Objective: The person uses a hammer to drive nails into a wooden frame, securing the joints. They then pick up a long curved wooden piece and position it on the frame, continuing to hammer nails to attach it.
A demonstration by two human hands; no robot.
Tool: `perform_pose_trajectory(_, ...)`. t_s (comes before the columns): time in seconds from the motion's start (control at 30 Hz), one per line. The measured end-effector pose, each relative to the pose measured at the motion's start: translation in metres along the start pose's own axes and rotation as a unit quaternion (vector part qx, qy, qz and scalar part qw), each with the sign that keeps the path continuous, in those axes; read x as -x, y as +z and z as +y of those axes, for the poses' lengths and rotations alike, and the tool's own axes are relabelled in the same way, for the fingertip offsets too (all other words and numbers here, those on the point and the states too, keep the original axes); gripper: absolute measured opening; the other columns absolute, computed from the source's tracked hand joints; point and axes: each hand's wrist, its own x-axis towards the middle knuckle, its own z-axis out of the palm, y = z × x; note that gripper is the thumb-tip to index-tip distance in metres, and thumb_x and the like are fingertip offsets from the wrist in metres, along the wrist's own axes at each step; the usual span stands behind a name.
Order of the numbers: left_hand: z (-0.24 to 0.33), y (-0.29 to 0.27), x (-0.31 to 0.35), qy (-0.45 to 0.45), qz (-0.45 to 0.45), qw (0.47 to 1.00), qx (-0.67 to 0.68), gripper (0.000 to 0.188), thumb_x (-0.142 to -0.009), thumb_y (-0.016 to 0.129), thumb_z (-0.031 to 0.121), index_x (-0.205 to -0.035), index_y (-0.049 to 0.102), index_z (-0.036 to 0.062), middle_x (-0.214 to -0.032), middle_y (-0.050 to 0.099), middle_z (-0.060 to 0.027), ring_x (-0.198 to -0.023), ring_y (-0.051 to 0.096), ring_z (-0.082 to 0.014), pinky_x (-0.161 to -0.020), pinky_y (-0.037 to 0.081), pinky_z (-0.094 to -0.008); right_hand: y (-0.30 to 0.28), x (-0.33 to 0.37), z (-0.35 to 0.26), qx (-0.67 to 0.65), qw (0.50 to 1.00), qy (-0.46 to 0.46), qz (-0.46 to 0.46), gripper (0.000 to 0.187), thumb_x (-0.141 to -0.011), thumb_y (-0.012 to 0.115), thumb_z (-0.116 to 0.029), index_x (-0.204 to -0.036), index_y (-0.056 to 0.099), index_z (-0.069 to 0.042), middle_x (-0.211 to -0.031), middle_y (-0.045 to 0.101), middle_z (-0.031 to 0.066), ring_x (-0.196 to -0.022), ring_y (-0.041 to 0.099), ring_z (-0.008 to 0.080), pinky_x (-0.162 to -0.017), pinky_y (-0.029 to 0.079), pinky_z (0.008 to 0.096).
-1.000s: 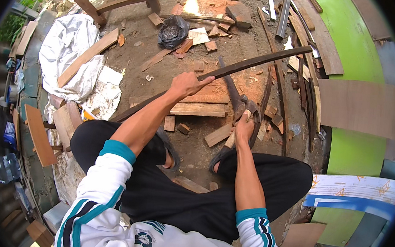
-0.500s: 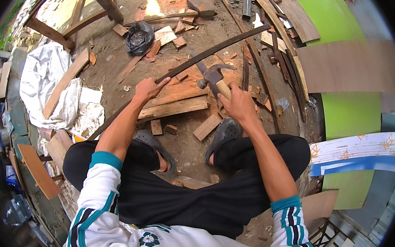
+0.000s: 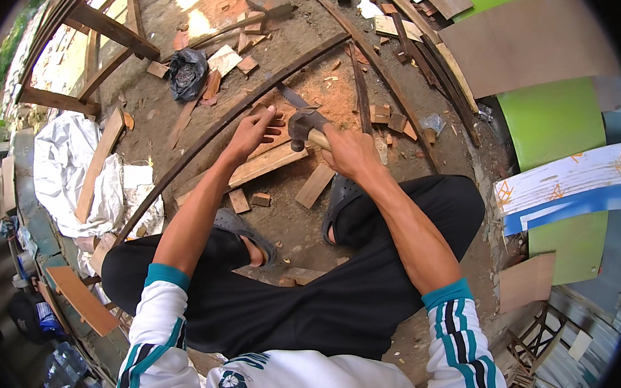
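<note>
My right hand [image 3: 350, 152] grips a claw hammer [image 3: 305, 126] by its pale wooden handle, the dark head pointing toward my left hand. My left hand [image 3: 254, 134] is off the long dark wooden strip [image 3: 209, 132], its fingers apart and nothing in them. That strip slants from beside my left knee up to the far middle, passing just beyond my left hand. A saw blade [image 3: 291, 95] lies just beyond the hammer head, its other end hidden by the hammer and hand. Below my hands rests a light wooden board [image 3: 269, 164] on the ground.
Offcuts surround sawdust [image 3: 336, 94] on the dirt floor. A black plastic bag [image 3: 187, 75] sits far left, near a wooden frame [image 3: 112, 29]. White sheeting [image 3: 64, 174] lies at the left. Long strips [image 3: 386, 69] and green panels [image 3: 550, 118] line the right.
My left hand has let go of the dark strip, which now lies lower and farther left in view. The hammer has shifted left and down, its head turned. The whole view has tilted.
</note>
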Motion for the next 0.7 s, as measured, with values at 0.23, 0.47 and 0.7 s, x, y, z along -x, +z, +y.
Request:
perform_pose_trajectory(0.23, 0.032, 0.034, 0.008, 0.021, 0.042, 0.998, 0.036, 0.051, -0.1, 0.059, 0.044, -0.115, 0.067, -0.0036, -0.108, 0.07, -0.0139, -0.099, 0.067, -0.0207, -0.083, 0.054, -0.0351, -0.001, 0.001, 0.008, 0.015, 0.999, -0.025, -0.02, 0.03, -0.086, 0.064, -0.02, -0.109, 0.055, -0.003, -0.079, 0.07, 0.0188, -0.077, 0.07, 0.0383, -0.067, 0.055, 0.0501)
perform_pose_trajectory(0.47, 0.026, 0.035, 0.005, 0.013, 0.123, 0.991, 0.05, 0.039, -0.098, 0.065, 0.038, -0.095, 0.07, -0.0006, -0.096, 0.071, -0.0093, -0.09, 0.066, -0.0167, -0.078, 0.052, -0.0322, -0.002, -0.003, -0.003, 0.026, 0.996, -0.059, -0.053, 0.028, -0.084, 0.061, -0.011, -0.11, 0.058, -0.001, -0.086, 0.072, 0.0202, -0.082, 0.071, 0.0365, -0.07, 0.057, 0.0481)
perform_pose_trajectory(0.7, 0.039, 0.023, 0.018, -0.048, 0.096, 0.994, -0.003, 0.034, -0.097, 0.066, 0.037, -0.102, 0.068, 0.0038, -0.098, 0.069, -0.0051, -0.09, 0.064, -0.0149, -0.082, 0.052, -0.0332, 0.008, -0.013, -0.01, 0.031, 0.993, -0.065, -0.097, 0.028, -0.078, 0.064, -0.008, -0.105, 0.066, -0.001, -0.089, 0.073, 0.0196, -0.084, 0.072, 0.0357, -0.072, 0.058, 0.0464)
